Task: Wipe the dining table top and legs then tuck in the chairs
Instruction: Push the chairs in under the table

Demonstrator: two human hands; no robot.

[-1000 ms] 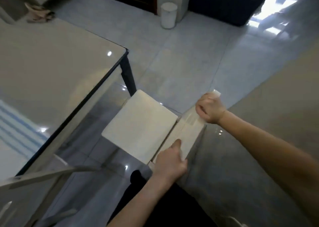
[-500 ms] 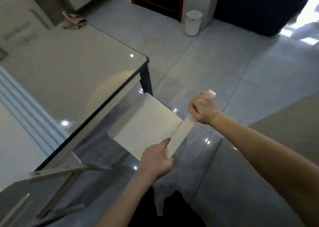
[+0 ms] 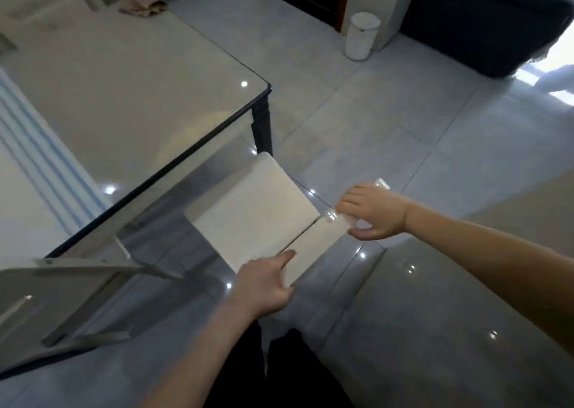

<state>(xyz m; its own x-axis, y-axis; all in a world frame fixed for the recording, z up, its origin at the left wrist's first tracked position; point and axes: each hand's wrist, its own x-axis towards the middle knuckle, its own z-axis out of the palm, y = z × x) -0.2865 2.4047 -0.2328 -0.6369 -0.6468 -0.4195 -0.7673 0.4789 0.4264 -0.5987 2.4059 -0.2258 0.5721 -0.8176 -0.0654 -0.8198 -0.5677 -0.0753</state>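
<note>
A white chair (image 3: 254,212) stands at the corner of the glass dining table (image 3: 130,103), with part of its seat under the glass edge. My left hand (image 3: 264,283) grips the near end of the chair's backrest (image 3: 313,246). My right hand (image 3: 375,212) holds the far end of the same backrest, fingers wrapped over the top. A black table leg (image 3: 262,128) stands just beyond the seat. A crumpled beige cloth (image 3: 141,2) lies on the far part of the tabletop.
A white bin (image 3: 362,35) stands on the tiled floor by a dark doorway. A dark blue sofa (image 3: 484,19) fills the far right. Metal braces (image 3: 93,271) show under the glass at the left. Open floor lies to the right of the chair.
The chair has slid further under the table edge, with both hands staying on its backrest. My view has shifted so more of the tabletop and the cloth show.
</note>
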